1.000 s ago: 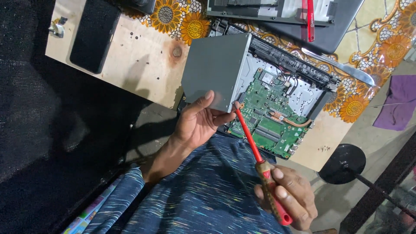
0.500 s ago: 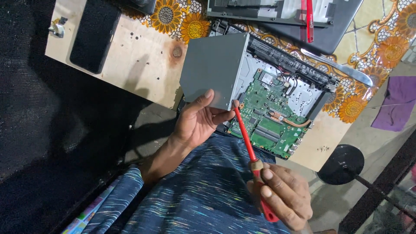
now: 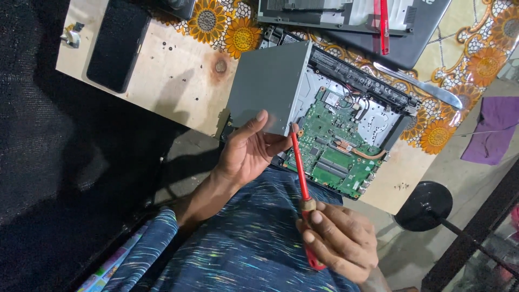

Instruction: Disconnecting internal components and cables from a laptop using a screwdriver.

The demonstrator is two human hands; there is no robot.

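Red screwdriver (image 3: pixel 300 178), gripped in the right hand (image 3: pixel 338 238), stays angled at the grey drive (image 3: pixel 267 86); the left hand (image 3: pixel 248 151), fingers loosely open, keeps touching its edge.

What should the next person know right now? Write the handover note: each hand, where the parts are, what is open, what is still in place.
Left hand: open, fingertips on the near corner of the grey metal drive box, steadying it.
Right hand: closed on the handle of the red screwdriver, tip at that box's near corner.
Opened laptop base lies on the wooden board; its green circuit board is exposed and still seated.
Metal blade and black phone lie on the table.
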